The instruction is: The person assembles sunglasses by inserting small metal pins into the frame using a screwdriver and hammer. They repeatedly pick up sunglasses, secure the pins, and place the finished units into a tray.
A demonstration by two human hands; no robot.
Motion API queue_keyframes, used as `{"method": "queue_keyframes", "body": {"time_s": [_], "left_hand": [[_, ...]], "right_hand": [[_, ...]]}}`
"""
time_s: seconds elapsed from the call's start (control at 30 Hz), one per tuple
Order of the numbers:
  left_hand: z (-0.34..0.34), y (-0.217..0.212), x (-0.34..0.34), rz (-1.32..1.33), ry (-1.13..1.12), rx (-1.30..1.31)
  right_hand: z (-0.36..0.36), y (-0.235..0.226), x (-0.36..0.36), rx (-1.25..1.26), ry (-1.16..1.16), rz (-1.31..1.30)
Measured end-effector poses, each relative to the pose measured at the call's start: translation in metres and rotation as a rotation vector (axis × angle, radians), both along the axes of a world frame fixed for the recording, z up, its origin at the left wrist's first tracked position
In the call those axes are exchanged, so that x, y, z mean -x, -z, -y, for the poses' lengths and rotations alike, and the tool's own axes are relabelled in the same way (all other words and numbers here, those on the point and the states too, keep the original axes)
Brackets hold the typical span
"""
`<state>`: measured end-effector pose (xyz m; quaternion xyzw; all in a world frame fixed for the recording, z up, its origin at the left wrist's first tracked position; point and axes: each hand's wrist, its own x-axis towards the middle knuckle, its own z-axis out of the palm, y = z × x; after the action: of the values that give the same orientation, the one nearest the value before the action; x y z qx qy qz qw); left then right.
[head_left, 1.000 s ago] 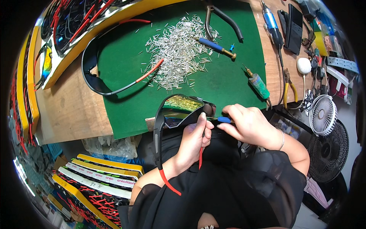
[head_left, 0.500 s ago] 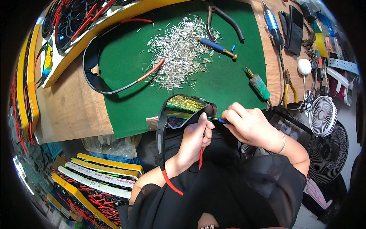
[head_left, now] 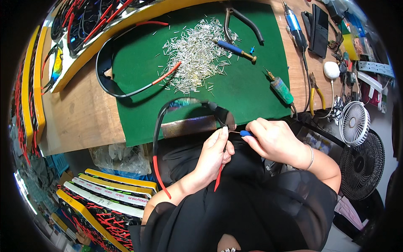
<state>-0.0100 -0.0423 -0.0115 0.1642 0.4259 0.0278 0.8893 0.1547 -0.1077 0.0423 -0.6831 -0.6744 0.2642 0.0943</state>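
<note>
The left hand (head_left: 215, 152) sits at centre frame, fingers curled shut around the hinge end of a pair of black sunglasses (head_left: 191, 110) with red-tipped arms. The glasses lie over the near edge of the green mat (head_left: 243, 86), lens toward the mat. The right hand (head_left: 273, 140), just right of centre, pinches a blue-handled screwdriver (head_left: 244, 133) between thumb and fingertips; its thin tip points left at the hinge. In the upper centre, a pile of small silver pins (head_left: 195, 54) covers the mat (1 second pair of glasses (head_left: 121, 80) lies at its left).
</note>
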Motion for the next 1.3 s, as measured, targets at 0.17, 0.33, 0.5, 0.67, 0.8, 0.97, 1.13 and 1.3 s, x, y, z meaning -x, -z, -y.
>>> {"method": "queue_keyframes", "body": {"time_s": [0.17, 0.33, 0.5, 0.67, 0.8, 0.97, 1.13, 1.3], "left_hand": [[0.004, 0.000, 0.001, -0.041, -0.038, -0.236], [-0.004, -0.013, -0.002, -0.082, -0.027, -0.295], [-0.004, -0.009, 0.005, 0.011, -0.064, -0.273], [-0.005, -0.007, 0.004, 0.012, -0.063, -0.295], [-0.007, -0.012, -0.002, -0.030, -0.048, -0.318], [-0.008, -0.011, -0.006, -0.072, -0.029, -0.311], [-0.008, -0.011, -0.010, -0.079, -0.029, -0.300], [-0.010, -0.011, -0.012, -0.125, 0.001, -0.326]], "right_hand": [[0.009, 0.006, 0.006, -0.115, 0.077, -0.115], [0.009, 0.008, 0.006, -0.214, 0.077, -0.176], [0.016, 0.017, 0.007, -0.155, 0.100, -0.208], [0.008, 0.009, 0.006, -0.295, 0.048, -0.155], [0.010, 0.013, 0.007, -0.258, 0.154, -0.235], [0.010, 0.015, 0.004, -0.258, 0.103, -0.163], [0.012, 0.020, -0.002, -0.148, 0.112, -0.258], [0.012, 0.015, -0.004, -0.160, 0.135, -0.240]]}}
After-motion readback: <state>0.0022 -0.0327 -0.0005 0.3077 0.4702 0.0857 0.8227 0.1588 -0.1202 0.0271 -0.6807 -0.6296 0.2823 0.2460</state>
